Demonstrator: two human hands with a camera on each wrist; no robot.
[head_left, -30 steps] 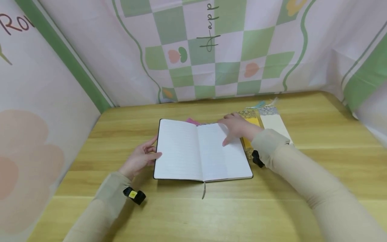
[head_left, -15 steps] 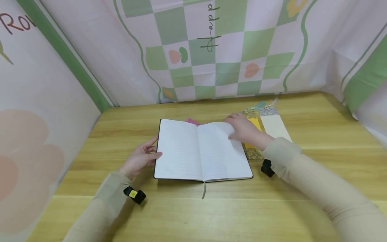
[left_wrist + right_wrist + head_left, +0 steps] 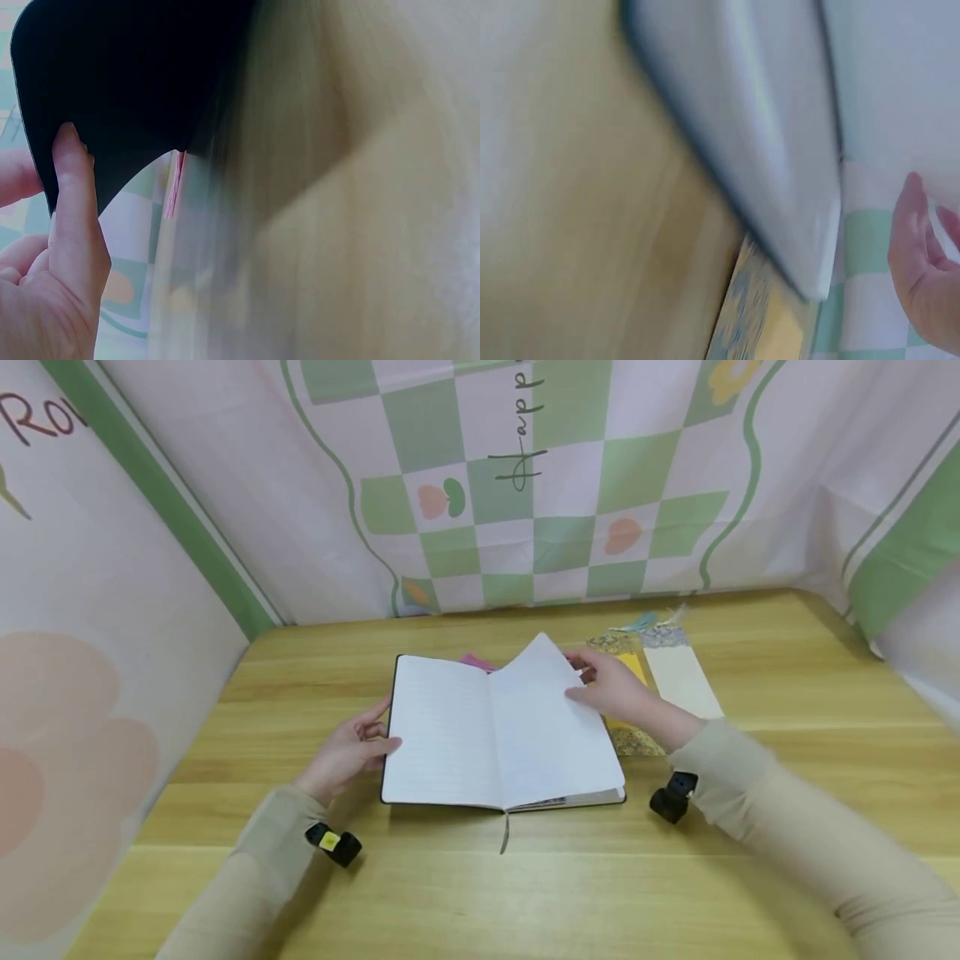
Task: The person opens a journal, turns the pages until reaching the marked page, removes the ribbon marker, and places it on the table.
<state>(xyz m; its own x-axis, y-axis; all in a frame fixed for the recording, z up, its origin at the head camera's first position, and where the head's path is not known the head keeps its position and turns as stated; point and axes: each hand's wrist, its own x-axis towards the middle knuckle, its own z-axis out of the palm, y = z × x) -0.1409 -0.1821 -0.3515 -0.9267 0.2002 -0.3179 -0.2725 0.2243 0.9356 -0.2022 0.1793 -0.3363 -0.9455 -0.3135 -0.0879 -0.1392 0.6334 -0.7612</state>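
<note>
An open notebook (image 3: 442, 735) with lined white pages and a black cover (image 3: 112, 67) is held over the table. My left hand (image 3: 348, 756) grips its left edge, thumb over the page and fingers beneath the cover. With my right hand (image 3: 615, 685) I pinch a right-hand page (image 3: 551, 718) near its outer edge; the page lifts, its top corner pointing up. Below that page, a patterned strip (image 3: 551, 801) shows at the bottom edge. A grey ribbon (image 3: 505, 832) hangs from the spine. Behind the notebook, a pink tassel (image 3: 477, 662) peeks out.
Right of the notebook, a yellow bookmark (image 3: 636, 742) with a glittery border lies partly under my right hand. Beside it is a cream bookmark (image 3: 682, 681); tassels (image 3: 639, 622) extend at the top. A checked green-and-white cloth (image 3: 502, 493) hangs behind the wooden table (image 3: 480, 902).
My right hand has drawn back rightward from the page top and raised the right page, whose upper corner now stands up. A patterned strip shows more under it. The left hand stays in place.
</note>
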